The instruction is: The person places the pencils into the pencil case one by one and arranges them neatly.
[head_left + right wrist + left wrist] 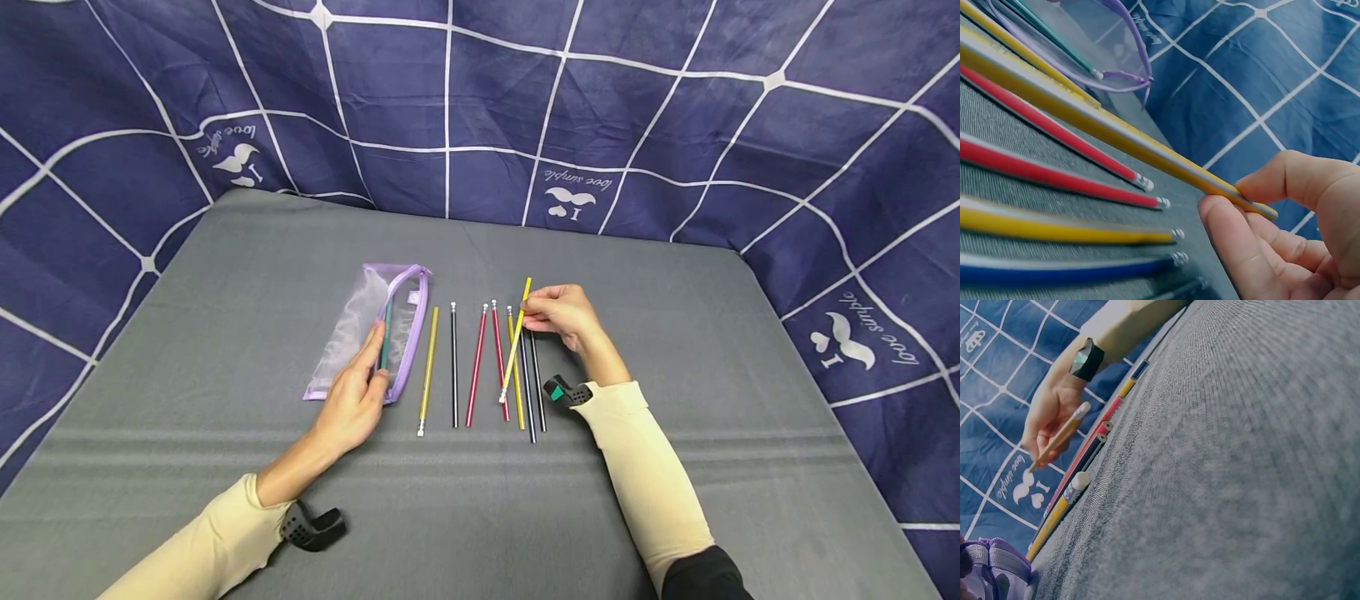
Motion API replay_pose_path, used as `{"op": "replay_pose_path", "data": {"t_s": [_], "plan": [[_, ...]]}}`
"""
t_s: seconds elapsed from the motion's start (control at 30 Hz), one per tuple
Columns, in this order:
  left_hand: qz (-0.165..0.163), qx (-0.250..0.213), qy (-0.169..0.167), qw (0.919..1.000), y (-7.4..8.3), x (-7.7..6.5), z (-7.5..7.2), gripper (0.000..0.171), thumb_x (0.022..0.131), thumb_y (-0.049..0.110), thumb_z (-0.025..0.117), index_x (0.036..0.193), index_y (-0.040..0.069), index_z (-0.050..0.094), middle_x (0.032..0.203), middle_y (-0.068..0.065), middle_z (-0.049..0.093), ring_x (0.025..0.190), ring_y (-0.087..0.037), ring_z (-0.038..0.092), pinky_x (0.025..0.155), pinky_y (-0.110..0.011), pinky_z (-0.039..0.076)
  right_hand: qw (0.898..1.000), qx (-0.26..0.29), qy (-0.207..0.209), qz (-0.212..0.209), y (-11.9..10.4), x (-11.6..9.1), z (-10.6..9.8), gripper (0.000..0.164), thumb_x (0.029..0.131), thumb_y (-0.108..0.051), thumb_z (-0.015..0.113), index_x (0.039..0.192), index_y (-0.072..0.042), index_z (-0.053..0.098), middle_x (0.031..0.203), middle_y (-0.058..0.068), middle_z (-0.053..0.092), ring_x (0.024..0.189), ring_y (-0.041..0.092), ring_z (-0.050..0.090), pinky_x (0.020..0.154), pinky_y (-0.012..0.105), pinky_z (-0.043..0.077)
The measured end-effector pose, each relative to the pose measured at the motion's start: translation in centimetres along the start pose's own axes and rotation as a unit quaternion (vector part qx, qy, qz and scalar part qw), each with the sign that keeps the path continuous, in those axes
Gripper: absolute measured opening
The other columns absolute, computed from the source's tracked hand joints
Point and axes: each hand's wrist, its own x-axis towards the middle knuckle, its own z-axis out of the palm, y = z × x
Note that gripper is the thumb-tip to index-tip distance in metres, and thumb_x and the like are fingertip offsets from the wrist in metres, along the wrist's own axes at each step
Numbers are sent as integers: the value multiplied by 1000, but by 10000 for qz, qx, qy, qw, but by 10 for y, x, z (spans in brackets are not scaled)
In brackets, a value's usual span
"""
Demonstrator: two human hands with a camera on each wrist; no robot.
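Observation:
My left hand [352,407] grips the near right part of a see-through mesh pencil pouch [347,329] with purple zip edging. Inside the pouch lies a green pencil [387,329], partly covered by the fingers. Between thumb and fingertips, my right hand [564,315] pinches a yellow pencil [1147,149] near one end. That pencil slants above the row on the table, its white eraser end [1082,411] toward me. In the left wrist view only a corner of the pouch [1010,565] shows, with the hand mostly cut off.
Right of the pouch, several pencils lie side by side: a yellow one [428,367], a black one [454,367], red ones [477,367], another yellow, a blue and a black one [538,383]. A grey cloth [480,517] covers the table; a blue checked curtain [495,100] hangs behind.

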Motion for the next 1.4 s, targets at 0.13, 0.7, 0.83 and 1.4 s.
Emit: {"op": "replay_pose_path", "data": {"t_s": [0.13, 0.7, 0.83, 1.4], "plan": [[13, 34, -6, 10000, 0, -1, 0, 64, 90, -9, 45, 151, -8, 27, 157, -23, 25, 146, -34, 23, 120, -29, 15, 9999, 105, 27, -34, 0, 1, 8, 10, 83, 13, 60, 90, 6, 61, 67, 6, 68, 54, 12, 67, 56, 22, 58], [82, 58, 63, 9999, 0, 0, 0, 64, 90, -10, 45, 151, -8, 27, 157, -23, 26, 145, -34, 24, 120, -38, 17, 9983, 514, -61, -261, -3, 6, 39, 9, 85, 14, 61, 87, 5, 63, 69, 9, 68, 58, 14, 68, 61, 24, 59], [34, 9, 45, 10000, 0, 0, 0, 64, 90, -9, 45, 151, -7, 28, 157, -23, 26, 146, -33, 24, 119, -42, 18, 9981, 561, -111, -238, -3, 7, 45, 9, 85, 14, 61, 87, 5, 62, 69, 9, 68, 58, 15, 68, 61, 24, 59], [12, 26, 36, 10000, 0, 1, 0, 64, 91, -8, 45, 152, -7, 27, 158, -22, 25, 146, -32, 24, 120, -41, 17, 9970, 717, -145, -236, -5, 9, 75, 10, 84, 14, 62, 86, 4, 63, 68, 10, 67, 57, 15, 68, 60, 24, 59]]}}
